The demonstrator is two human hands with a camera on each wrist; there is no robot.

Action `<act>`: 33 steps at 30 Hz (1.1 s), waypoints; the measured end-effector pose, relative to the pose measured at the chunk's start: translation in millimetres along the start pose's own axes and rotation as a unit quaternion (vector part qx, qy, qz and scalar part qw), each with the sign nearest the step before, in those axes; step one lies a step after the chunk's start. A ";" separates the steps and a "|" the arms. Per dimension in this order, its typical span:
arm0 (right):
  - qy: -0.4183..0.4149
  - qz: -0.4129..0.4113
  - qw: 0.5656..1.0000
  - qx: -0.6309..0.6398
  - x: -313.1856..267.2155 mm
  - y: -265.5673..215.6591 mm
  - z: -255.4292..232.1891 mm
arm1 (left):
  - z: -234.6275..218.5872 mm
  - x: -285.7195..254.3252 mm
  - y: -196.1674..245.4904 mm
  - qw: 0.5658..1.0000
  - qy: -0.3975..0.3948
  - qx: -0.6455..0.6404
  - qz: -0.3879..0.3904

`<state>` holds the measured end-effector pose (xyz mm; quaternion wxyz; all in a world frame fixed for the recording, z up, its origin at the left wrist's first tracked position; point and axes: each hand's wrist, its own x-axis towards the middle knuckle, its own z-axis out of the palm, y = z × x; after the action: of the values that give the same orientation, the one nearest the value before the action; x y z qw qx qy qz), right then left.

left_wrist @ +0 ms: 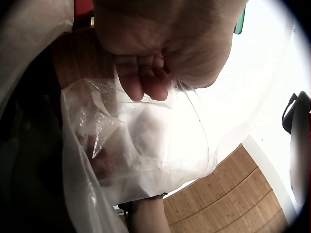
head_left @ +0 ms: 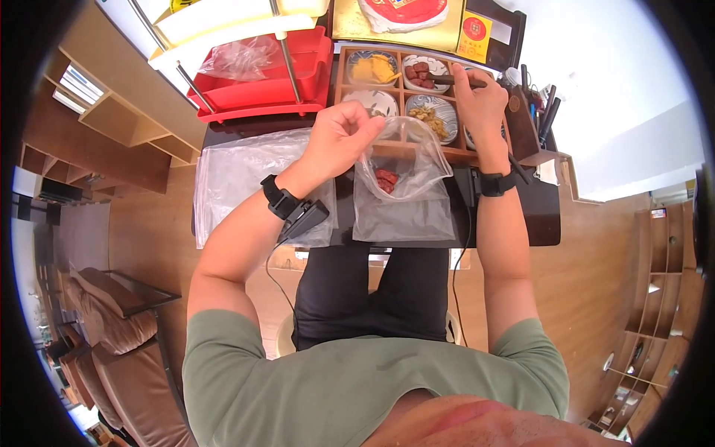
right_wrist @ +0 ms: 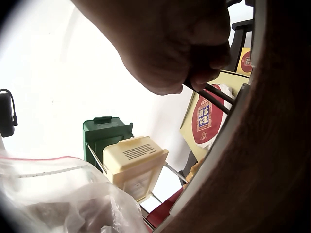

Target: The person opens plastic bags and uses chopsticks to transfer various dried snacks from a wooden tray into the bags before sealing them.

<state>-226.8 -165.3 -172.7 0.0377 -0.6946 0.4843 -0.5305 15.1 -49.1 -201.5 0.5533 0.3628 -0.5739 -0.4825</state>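
Note:
My left hand (head_left: 335, 141) pinches the rim of a clear plastic bag (head_left: 402, 220), whose mouth gapes toward the bowls. Dark red pieces (head_left: 386, 181) lie inside the bag. In the left wrist view the clear film (left_wrist: 141, 131) hangs just below the curled fingers (left_wrist: 131, 87). My right hand (head_left: 482, 108) grips dark chopsticks (right_wrist: 212, 99) over the wooden divided tray (head_left: 402, 97). Their tips reach into a patterned bowl of dark red chunks (head_left: 419, 71). Nearer the bag, another bowl (head_left: 447, 115) holds yellowish-brown pieces.
Yellow pieces (head_left: 372, 68) fill the tray's far left bowl. Flat clear bags (head_left: 246, 186) lie at the left, below a tiered rack with a red bin (head_left: 316, 71). A pen holder (head_left: 525, 123) stands right of the tray, and a gold box (head_left: 350, 30) behind it.

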 end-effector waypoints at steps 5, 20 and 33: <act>-0.016 0.024 0.998 0.052 -2.8 -8.4 -3.7 | -0.6 0.0 0.9 1.000 0.002 0.002 -0.007; -0.040 0.035 0.997 0.062 -3.3 3.5 2.0 | 2.1 1.5 -3.3 1.000 0.016 -0.009 0.015; 0.004 0.110 0.984 0.142 9.2 46.8 23.2 | 2.8 1.4 -0.8 1.000 0.016 0.000 0.006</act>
<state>-238.8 -207.3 -202.8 0.1929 -0.6225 0.4777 -0.5892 12.0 -50.3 -201.7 0.5656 0.3670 -0.5672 -0.4729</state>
